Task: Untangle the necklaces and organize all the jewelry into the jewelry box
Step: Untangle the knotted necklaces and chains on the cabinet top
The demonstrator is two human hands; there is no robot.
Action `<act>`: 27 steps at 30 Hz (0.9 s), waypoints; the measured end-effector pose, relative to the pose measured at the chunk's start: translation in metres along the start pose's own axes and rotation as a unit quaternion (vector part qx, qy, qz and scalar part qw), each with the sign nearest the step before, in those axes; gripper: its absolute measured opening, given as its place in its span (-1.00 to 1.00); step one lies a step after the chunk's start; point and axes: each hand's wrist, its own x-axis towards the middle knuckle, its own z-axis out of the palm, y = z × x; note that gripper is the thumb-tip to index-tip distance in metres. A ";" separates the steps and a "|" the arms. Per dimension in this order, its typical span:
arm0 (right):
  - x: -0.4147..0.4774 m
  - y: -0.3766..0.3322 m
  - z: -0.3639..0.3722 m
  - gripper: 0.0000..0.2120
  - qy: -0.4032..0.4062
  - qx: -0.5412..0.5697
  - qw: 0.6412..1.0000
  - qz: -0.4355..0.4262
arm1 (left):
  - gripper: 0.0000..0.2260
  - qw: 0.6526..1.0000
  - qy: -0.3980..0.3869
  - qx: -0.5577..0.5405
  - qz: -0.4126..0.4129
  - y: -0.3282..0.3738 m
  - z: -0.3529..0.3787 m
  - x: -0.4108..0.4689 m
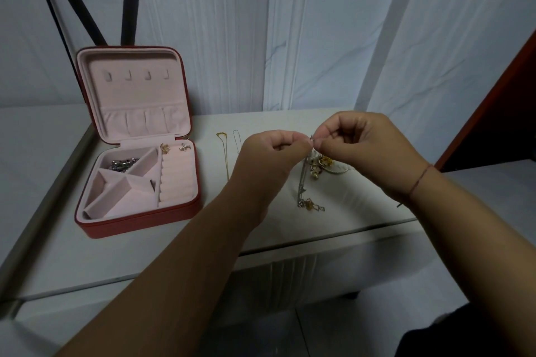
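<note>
Head cam: left hand and right hand both pinch the top end of a silver necklace above the table. Its chain trails down to the tabletop. A jewelry pile sits under the right hand. A gold chain lies left of the hands. The open jewelry box sits near the left edge.

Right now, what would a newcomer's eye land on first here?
The left hand and right hand meet mid-frame, both pinching the top of a silver necklace whose chain trails down. Left of them sits the open red jewelry box, pink-lined, with a few pieces already inside.
</note>
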 end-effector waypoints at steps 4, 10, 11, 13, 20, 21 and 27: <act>0.000 0.000 0.000 -0.98 -0.010 0.022 1.000 0.017 | -0.91 1.000 -0.012 0.009 0.000 0.000 0.000 0.000; 0.001 0.001 -0.001 -0.98 -0.025 0.028 0.999 0.013 | -0.85 0.999 -0.020 0.035 0.012 0.002 0.002 -0.001; 0.001 0.001 -0.001 -0.98 -0.028 0.028 0.999 0.011 | -0.83 0.999 -0.023 0.038 0.012 0.002 0.002 -0.001; 0.001 0.001 -0.001 -0.97 -0.036 0.024 0.999 0.004 | -0.80 0.999 -0.032 0.040 0.006 0.003 0.002 -0.001; 0.002 0.004 0.001 -0.94 -0.049 0.061 0.997 0.006 | -0.71 0.997 -0.052 -0.047 -0.041 0.006 0.005 -0.001; 0.002 0.004 0.002 -0.90 -0.053 0.068 0.996 0.007 | -0.76 0.995 -0.054 -0.066 -0.049 0.007 0.006 -0.002; 0.005 0.006 0.006 -0.96 -0.068 0.146 0.986 0.046 | -0.83 0.979 -0.090 -0.147 -0.107 0.005 0.006 -0.001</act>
